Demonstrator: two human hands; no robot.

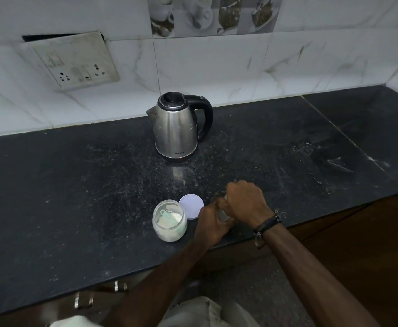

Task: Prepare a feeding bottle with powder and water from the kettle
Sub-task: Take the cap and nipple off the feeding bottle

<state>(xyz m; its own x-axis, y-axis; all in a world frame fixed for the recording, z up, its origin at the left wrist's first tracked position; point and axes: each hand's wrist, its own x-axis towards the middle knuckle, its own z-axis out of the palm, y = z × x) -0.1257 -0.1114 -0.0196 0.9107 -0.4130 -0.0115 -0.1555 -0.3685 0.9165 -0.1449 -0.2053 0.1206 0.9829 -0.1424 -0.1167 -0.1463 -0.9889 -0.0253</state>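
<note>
Near the tabletop [75, 208] edge, left hand [211, 224] grips the bottle [222, 214]; right hand [246, 200] clamps its top, probably twisting. Keep it upright, clear of the open jar [169, 220].

The desk [75, 197] is free on its left side and far right corner. The kettle [178, 128] stands near the back edge; the open jar [169, 220] and lid [191, 206] block the front edge.
</note>
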